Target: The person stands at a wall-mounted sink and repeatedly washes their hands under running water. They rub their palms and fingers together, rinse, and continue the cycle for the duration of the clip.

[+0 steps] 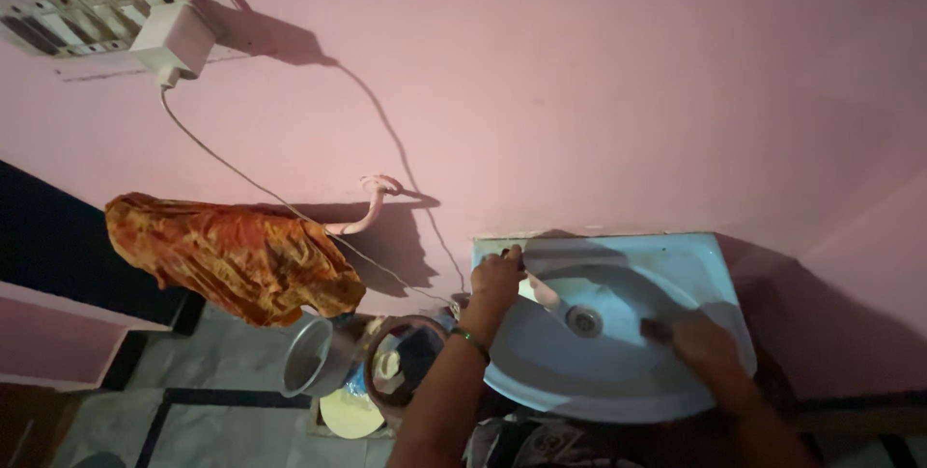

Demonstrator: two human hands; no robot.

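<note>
The left hand point(497, 277) rests with fingers curled over the back-left rim of the pale blue wall-mounted washbasin point(695, 265), while the blurred right hand point(703, 342) lies inside its bowl, finger position indiscernible, near the drain point(583, 320).

**Both arms reach forward**

The left hand point(497, 273) is extended with fingers curled, a thin bangle point(470, 338) on its wrist. The right hand point(702, 340) sits lower, blurred, its grip unclear.
</note>
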